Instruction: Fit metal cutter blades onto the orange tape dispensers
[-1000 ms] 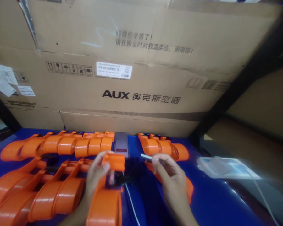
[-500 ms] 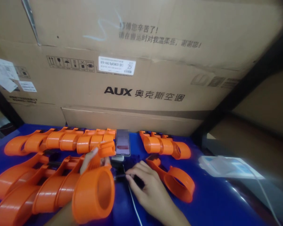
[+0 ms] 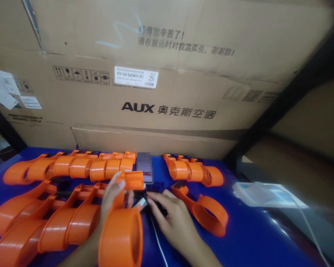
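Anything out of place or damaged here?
Mildly: one orange plastic ring-ended holder lies alone, skewed, just right of the person's right hand, while most others line up in rows. Also, the brown cardboard box has a slanted slit or lifted edge at upper left; can't tell which.

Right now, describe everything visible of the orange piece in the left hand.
The orange piece looks like glossy plastic: a hollow ring nearest the camera, a partly hidden stem and a grooved, blocky head. The left hand grips it near the head; the ring opens rightward. Whether it touches the blue surface can't be told.
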A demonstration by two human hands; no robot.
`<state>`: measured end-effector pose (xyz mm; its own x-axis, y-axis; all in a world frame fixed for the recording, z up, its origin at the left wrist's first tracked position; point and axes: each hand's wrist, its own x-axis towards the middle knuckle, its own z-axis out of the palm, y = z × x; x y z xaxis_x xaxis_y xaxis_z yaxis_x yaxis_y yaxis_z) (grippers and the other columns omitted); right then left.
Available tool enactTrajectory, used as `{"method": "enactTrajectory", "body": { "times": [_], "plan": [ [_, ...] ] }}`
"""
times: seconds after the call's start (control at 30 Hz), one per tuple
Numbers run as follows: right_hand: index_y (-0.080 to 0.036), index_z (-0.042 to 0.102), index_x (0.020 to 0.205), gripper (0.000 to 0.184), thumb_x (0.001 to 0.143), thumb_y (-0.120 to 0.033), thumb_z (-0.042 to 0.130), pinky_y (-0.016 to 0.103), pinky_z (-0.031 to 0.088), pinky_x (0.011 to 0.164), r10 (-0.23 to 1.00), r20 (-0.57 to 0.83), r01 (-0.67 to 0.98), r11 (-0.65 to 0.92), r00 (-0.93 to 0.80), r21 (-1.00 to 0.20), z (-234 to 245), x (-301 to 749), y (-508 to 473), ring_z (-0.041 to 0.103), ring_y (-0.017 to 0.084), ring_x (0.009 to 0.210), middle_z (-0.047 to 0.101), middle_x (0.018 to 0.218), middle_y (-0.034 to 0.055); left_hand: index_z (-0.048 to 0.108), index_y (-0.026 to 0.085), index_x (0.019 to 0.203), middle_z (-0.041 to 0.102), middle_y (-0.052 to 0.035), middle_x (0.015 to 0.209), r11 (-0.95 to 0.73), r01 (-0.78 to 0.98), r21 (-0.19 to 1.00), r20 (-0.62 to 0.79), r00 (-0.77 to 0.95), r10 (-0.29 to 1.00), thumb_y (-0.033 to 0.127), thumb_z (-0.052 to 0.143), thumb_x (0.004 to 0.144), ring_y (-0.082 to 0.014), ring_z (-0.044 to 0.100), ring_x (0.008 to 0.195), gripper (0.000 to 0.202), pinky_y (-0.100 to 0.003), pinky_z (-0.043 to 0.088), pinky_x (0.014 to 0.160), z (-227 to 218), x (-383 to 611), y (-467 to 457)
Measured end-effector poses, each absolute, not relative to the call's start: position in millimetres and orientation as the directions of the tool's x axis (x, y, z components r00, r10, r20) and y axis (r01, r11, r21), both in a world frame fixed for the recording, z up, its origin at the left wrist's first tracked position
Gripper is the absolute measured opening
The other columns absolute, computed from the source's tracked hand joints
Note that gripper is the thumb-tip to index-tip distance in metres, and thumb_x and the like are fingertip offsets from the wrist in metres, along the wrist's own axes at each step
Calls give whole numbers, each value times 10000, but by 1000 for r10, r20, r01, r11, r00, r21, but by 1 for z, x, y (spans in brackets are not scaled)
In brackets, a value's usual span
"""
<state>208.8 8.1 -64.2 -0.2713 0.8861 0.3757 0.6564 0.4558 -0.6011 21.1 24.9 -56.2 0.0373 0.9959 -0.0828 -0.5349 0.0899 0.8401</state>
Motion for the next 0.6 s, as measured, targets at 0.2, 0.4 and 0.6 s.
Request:
{"method": "enactTrajectory", "body": {
  "times": [0.2, 0.4, 0.6],
  "plan": [
    [-238, 772, 1050, 220, 1000, -302, 567, 321, 554, 666, 869, 463, 584, 470, -175, -661, -53, 213, 6, 676, 211, 723, 746, 844, 61, 625, 217, 1126, 583, 49, 534, -36, -456, 889, -7, -91, 996, 466, 737, 828, -125, 490, 470, 404, -231, 391, 512, -60, 27, 23],
    [-239, 692, 1251, 300, 989, -299, 556, 365, 577, 702, 778, 594, 453, 613, -205, -647, -54, 219, -6, 691, 234, 761, 759, 903, 79, 569, 223, 1268, 575, 53, 589, -35, -424, 905, -26, -137, 990, 468, 748, 839, -135, 502, 538, 526, -245, 417, 564, -67, 33, 20],
    [-272, 480, 1514, 923, 752, -726, 735, 465, 580, 926, 645, 627, 478, 757, -438, -445, -60, 226, -14, 699, 375, 1106, 690, 1310, 149, 469, 309, 1360, 547, 71, 668, -112, -421, 900, -38, -332, 942, 511, 687, 904, -124, 519, 613, 544, -231, 456, 647, -76, 34, 28]
  ]
}}
